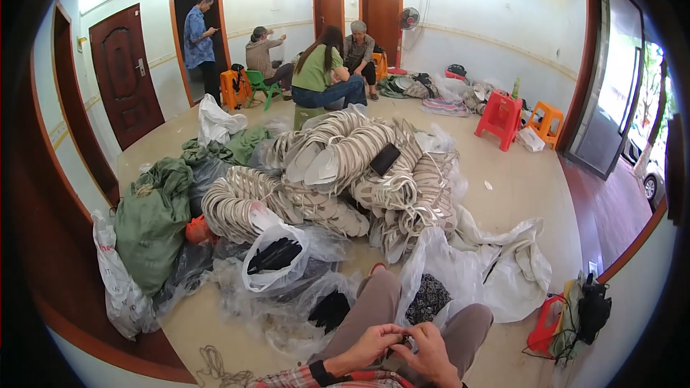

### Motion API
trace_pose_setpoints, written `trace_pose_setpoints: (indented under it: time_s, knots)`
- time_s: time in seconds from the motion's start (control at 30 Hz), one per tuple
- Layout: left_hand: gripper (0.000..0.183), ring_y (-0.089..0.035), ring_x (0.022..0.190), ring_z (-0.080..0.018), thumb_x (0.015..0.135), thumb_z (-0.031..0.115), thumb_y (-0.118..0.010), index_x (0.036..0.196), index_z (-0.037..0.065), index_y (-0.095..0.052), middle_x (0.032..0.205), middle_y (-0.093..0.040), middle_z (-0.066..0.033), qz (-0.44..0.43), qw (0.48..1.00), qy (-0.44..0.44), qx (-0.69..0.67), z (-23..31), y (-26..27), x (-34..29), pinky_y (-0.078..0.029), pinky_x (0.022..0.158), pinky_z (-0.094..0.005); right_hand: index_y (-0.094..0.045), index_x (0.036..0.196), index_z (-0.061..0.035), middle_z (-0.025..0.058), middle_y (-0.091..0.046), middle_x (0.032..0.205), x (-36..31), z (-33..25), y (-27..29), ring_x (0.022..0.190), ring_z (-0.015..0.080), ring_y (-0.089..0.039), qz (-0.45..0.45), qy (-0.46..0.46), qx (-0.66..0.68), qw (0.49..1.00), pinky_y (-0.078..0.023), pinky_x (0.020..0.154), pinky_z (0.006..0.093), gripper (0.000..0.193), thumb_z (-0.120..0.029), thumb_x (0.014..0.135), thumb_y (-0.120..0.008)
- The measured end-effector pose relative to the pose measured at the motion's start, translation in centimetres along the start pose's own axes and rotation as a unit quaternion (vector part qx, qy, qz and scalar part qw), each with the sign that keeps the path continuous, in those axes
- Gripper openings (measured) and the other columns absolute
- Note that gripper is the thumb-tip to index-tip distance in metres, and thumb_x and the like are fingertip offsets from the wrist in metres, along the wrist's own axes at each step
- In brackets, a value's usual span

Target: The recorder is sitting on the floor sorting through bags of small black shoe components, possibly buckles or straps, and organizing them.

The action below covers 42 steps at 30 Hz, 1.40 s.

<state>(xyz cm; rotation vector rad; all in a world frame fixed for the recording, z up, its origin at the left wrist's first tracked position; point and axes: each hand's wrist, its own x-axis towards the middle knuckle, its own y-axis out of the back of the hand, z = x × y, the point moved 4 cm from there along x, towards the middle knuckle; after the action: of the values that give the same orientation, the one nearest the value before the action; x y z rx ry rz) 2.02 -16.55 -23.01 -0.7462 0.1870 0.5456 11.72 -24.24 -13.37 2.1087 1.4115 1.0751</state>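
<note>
Over my lap, my left hand (pixel 368 348) and my right hand (pixel 431 356) meet with fingertips pinched together. Between them is a small dark piece (pixel 405 340), too small to make out. Just beyond my knees, a clear plastic bag holds dark speckled pieces (pixel 428 299). Left of my legs, black pieces (pixel 329 311) lie in another clear bag, and an open white bag (pixel 254 282) holds more black strips (pixel 275 255). A large heap of beige shoe uppers (pixel 345 158), stacked in bundles, rises ahead, with a dark flat rectangular thing (pixel 385 159) on top.
Stuffed green sacks (pixel 154 223) stand left, a white sack (pixel 499 273) lies right. Red (pixel 499 121) and orange stools (pixel 546 123) stand near the open door (pixel 611 79). Several people sit or stand at the back. A red stool (pixel 546 322) with a black bag (pixel 594 309) is at lower right.
</note>
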Motion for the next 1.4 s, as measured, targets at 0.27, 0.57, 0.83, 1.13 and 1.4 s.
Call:
trace_pose_setpoints:
  time_s: [0.27, 0.57, 0.83, 1.13, 1.4]
  knots:
    - [0.02, -0.054, 0.067, -0.006, 0.086, 0.011, -0.052, 0.103, 0.0, -0.056, 0.084, -0.059, -0.0015, 0.003, 0.995, 0.038, 0.088, 0.2, 0.1, -0.4, -0.042, 0.056, -0.0186, -0.06, 0.086, -0.0007, 0.0137, -0.052, 0.074, -0.5, 1.3, -0.9, 0.064, 0.0305, -0.053, -0.004, -0.062, 0.072, 0.995, -0.044, 0.056, 0.0361, 0.019, -0.008, 0.07, -0.068]
    - [0.011, -0.045, 0.054, -0.0057, 0.085, 0.014, -0.051, 0.088, 0.006, -0.055, 0.065, -0.05, 0.0023, 0.033, 0.992, -0.032, 0.12, 1.4, -1.6, 0.6, -0.035, 0.049, -0.0188, -0.055, 0.076, -0.002, 0.0141, -0.049, 0.071, 0.0, 2.2, -2.5, 0.064, 0.0308, -0.049, 0.175, 0.021, -0.063, 0.982, -0.041, 0.055, 0.0363, 0.005, -0.002, 0.071, -0.057]
    - [0.012, -0.054, 0.071, -0.01, 0.085, 0.012, -0.056, 0.093, 0.004, -0.054, 0.082, -0.056, -0.0014, 0.0, 0.993, 0.056, -0.103, 1.3, -3.3, -0.5, -0.044, 0.062, -0.0237, -0.052, 0.075, 0.001, 0.0132, -0.049, 0.069, -1.5, 2.7, -1.5, 0.056, 0.0253, -0.05, 0.168, -0.154, 0.062, 0.972, -0.041, 0.051, 0.034, 0.01, -0.006, 0.077, -0.059]
    - [0.012, -0.06, 0.063, -0.0147, 0.084, 0.004, -0.055, 0.093, -0.003, -0.056, 0.077, -0.062, -0.0096, 0.061, 0.997, -0.036, 0.008, 4.4, -3.0, 0.4, -0.049, 0.058, -0.0257, -0.058, 0.078, 0.004, 0.0084, -0.056, 0.062, 0.6, 4.6, -1.6, 0.059, 0.0076, -0.049, 0.078, -0.371, 0.326, 0.866, -0.041, 0.053, 0.0237, 0.024, -0.019, 0.084, -0.055]
    - [0.013, -0.06, 0.067, -0.013, 0.084, 0.004, -0.054, 0.094, -0.003, -0.057, 0.078, -0.062, -0.0086, 0.042, 0.997, -0.023, 0.065, 2.6, -3.0, 0.3, -0.049, 0.06, -0.0242, -0.06, 0.078, -0.0002, 0.0082, -0.051, 0.066, -0.7, 3.7, -0.9, 0.055, 0.0195, -0.05, 0.133, -0.163, 0.113, 0.971, -0.04, 0.05, 0.0303, 0.013, -0.013, 0.079, -0.061]
